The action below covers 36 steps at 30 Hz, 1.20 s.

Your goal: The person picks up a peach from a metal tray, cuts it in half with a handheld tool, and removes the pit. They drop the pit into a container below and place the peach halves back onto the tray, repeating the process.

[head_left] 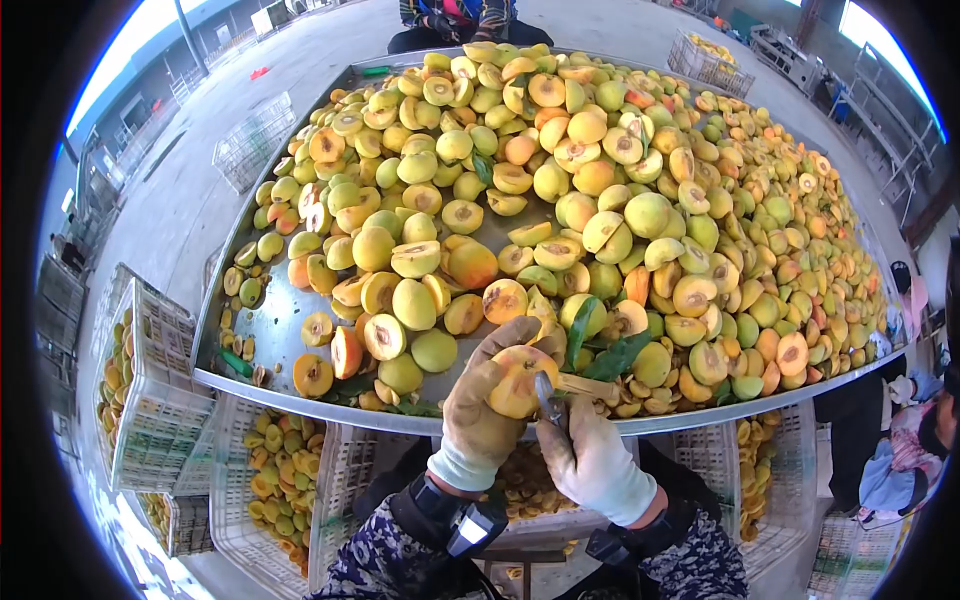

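Observation:
My left hand [478,415], in a stained work glove, holds a yellow-orange fruit [516,380] just over the near edge of the metal table [400,420]. Close against the fruit's right side is my right hand [595,460], also gloved, its fingers wrapped round a small knife [545,390] with a dark blade that touches the fruit. A wooden piece [587,386] shows above the right fingers. Halved and whole fruits [480,215] are heaped on the table beyond both hands. Green leaves [615,358] lie just past the right hand.
Crates of fruit halves [270,490] stand under the near edge, with more crates [160,390] at the left. A person [470,20] sits at the far side, another [895,470] at the right. A green-handled tool [236,363] lies in the table's left corner.

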Each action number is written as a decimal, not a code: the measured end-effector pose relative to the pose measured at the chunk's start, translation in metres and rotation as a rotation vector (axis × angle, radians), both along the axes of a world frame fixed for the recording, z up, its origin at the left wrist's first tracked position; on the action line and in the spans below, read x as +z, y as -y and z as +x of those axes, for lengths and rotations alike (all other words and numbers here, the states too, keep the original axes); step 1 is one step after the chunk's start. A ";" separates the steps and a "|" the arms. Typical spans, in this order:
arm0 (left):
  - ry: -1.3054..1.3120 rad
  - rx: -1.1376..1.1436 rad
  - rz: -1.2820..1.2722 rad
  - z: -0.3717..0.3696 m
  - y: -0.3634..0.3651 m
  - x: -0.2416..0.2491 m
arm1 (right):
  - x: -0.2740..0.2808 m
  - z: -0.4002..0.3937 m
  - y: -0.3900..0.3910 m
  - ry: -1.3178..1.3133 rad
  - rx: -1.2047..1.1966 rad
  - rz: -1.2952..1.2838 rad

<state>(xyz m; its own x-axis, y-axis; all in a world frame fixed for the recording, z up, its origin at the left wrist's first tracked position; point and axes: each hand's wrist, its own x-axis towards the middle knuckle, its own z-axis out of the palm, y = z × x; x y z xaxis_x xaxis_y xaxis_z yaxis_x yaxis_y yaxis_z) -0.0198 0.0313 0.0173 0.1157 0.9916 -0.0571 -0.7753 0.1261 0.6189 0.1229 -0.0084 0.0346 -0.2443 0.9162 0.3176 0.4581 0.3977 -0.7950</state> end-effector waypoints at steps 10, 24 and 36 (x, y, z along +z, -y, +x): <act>-0.239 0.105 0.033 0.006 0.019 0.003 | -0.002 -0.005 0.011 0.094 0.064 -0.109; -0.007 0.042 -0.059 0.007 0.006 0.007 | -0.028 -0.013 0.013 -0.059 -0.014 0.014; -0.142 -0.181 0.040 0.009 0.012 0.011 | 0.015 0.020 -0.013 -0.670 -0.114 -0.666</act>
<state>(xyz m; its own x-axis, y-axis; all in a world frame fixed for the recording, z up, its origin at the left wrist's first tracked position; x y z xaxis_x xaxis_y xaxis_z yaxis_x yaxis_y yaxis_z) -0.0106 0.0190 0.0282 0.2851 0.9574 -0.0460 -0.6474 0.2278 0.7273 0.1431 0.0044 0.0498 -0.0987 0.9664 -0.2373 -0.1676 -0.2512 -0.9533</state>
